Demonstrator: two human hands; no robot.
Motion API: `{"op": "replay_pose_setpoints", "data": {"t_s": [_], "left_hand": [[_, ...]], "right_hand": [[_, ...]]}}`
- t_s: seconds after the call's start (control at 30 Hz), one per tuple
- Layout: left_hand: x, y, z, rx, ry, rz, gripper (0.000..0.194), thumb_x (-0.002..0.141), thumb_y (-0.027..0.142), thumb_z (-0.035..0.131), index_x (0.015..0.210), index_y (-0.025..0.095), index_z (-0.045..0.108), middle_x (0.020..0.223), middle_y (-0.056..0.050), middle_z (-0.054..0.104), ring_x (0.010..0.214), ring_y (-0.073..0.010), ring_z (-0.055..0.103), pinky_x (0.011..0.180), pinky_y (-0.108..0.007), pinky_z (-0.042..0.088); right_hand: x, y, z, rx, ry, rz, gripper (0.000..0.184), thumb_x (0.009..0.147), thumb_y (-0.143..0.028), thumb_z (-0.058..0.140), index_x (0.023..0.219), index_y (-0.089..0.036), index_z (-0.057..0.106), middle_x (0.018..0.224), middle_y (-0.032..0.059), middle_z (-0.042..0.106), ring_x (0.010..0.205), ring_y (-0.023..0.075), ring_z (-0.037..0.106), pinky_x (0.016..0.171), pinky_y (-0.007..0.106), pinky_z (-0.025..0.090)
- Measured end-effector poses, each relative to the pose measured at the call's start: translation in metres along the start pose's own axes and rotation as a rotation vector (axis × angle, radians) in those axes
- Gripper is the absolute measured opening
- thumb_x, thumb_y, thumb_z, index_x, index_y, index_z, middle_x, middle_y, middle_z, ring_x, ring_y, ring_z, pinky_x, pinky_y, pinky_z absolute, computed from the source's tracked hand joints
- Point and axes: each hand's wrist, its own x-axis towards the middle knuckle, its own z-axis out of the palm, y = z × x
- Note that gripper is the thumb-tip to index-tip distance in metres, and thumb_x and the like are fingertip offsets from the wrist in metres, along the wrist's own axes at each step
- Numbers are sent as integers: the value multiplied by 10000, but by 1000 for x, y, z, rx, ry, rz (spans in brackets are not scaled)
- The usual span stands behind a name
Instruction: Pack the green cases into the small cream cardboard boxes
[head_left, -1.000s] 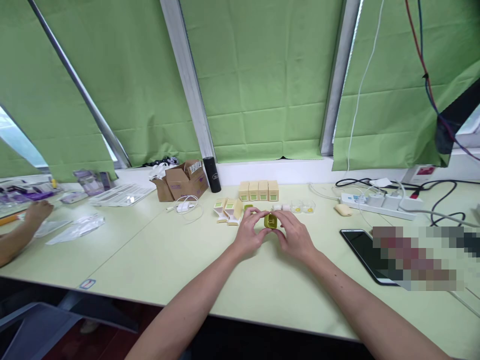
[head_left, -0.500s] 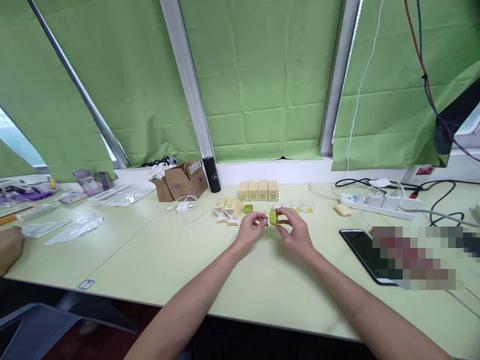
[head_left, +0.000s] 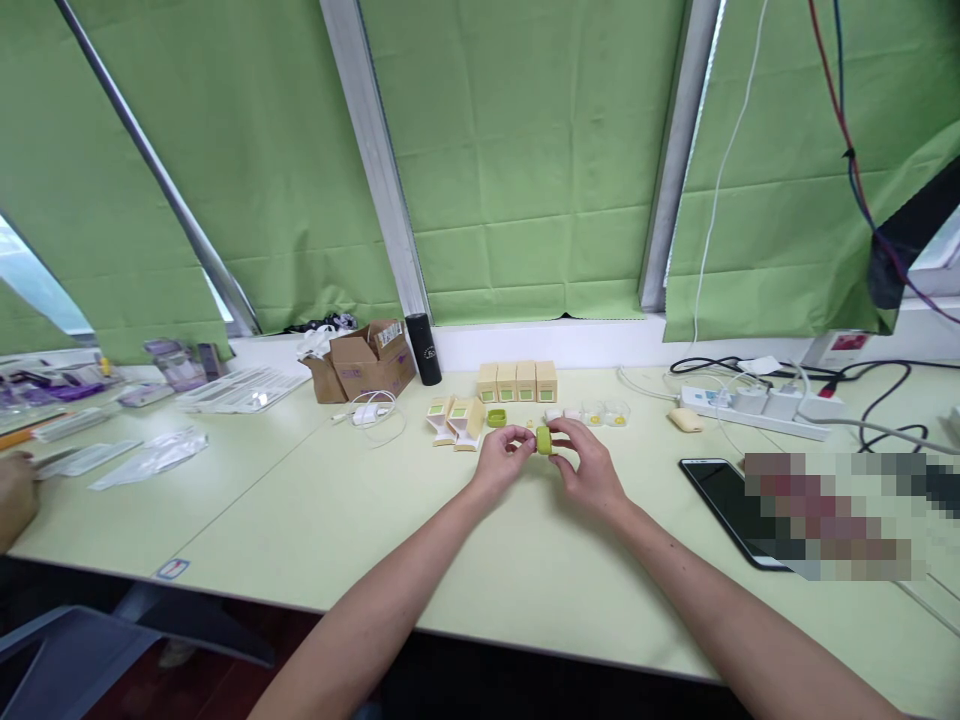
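Note:
A small yellow-green case (head_left: 544,440) is held up in front of me, its face looking solid and closed. My right hand (head_left: 592,465) grips it from the right, with fingers at the top and thumb below. My left hand (head_left: 504,458) is closed, and its pinched fingertips meet the case's left side; whether anything tiny is between them is hidden. Just beyond my left hand lies a green open tray-like piece (head_left: 496,417). Two opened cream cartons (head_left: 466,420) lie left of it. Clear round cups with yellow bits (head_left: 606,413) and small white pieces (head_left: 562,413) sit behind my right hand.
Several closed cream boxes (head_left: 517,382) stand in a row at the back. A cardboard box (head_left: 371,365), black bottle (head_left: 424,350) and white charger (head_left: 369,412) are left. A phone (head_left: 724,500), beige case (head_left: 685,420) and power strip (head_left: 757,412) lie right. Another person's hand (head_left: 15,500) is far left.
The green case has turned and shifted slightly left, meeting my left fingertips; its hollow side no longer shows. The other person's hand at far left has moved a little.

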Motion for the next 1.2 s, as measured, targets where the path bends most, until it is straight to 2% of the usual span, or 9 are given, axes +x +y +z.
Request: {"op": "replay_pose_setpoints", "data": {"t_s": [0.23, 0.5, 1.2], "left_hand": [[5, -4, -3, -60, -29, -71, 220, 715, 333, 815, 775, 141, 728, 781, -54, 740, 744, -171, 664, 759, -290, 515], [5, -3, -5, -42, 3, -106, 182, 676, 313, 806, 735, 153, 744, 753, -52, 745, 731, -180, 667, 756, -303, 521], [6, 0, -7, -143, -17, -167, 354, 595, 437, 913, 716, 151, 742, 724, -58, 749, 666, -149, 633, 658, -277, 466]], "right_hand": [[-1, 2, 0, -47, -26, -28, 436, 940, -145, 567, 1354, -283, 576, 1321, 111, 634, 1212, 285, 642, 965, 535, 656], [0, 4, 2, -52, -36, -21, 406, 950, -162, 568, 1335, -289, 584, 1300, 109, 642, 1198, 284, 648, 955, 539, 660], [0, 5, 1, -13, -32, 13, 364, 949, -180, 569, 1297, -282, 593, 1282, 103, 643, 1156, 274, 656, 943, 530, 664]]}}
